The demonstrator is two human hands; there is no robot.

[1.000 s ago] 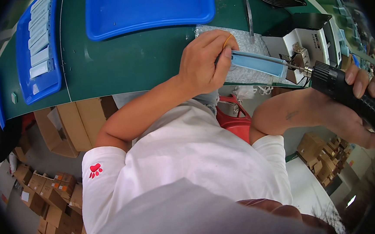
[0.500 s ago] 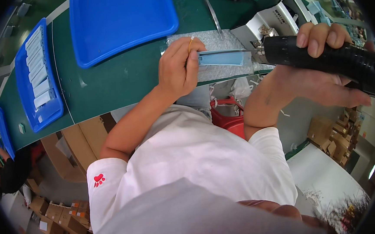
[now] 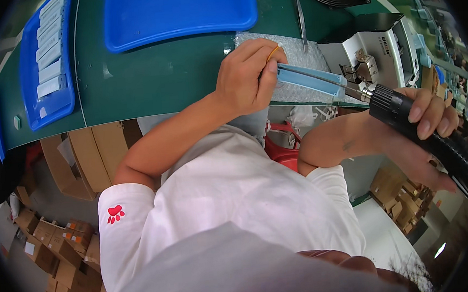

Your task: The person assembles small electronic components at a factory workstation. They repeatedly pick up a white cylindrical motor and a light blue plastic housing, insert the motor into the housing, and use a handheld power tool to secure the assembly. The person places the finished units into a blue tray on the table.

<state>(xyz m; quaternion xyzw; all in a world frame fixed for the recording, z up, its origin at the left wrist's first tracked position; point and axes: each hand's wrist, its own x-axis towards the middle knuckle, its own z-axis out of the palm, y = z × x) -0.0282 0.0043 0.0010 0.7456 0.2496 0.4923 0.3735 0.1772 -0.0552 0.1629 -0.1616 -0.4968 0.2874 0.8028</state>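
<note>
Fingers of your left hand [image 3: 245,80] clamp the casing [image 3: 306,82] over the counter [image 3: 142,76]; your right hand [image 3: 407,146] grips the driver [image 3: 397,108], bit [image 3: 352,88] in the casing. This fastening looks unfinished; tray pieces [image 3: 50,70] can't be judged.

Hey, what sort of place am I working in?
Probably an assembly workshop: your right hand holds a black driver tool, a blue tray on the green workbench holds a row of similar pale parts, and cardboard boxes are piled nearby.

A green table [image 3: 148,81] spans the far side; cardboard boxes [image 3: 63,266] crowd the near left; grey floor [image 3: 359,177] shows right.
</note>
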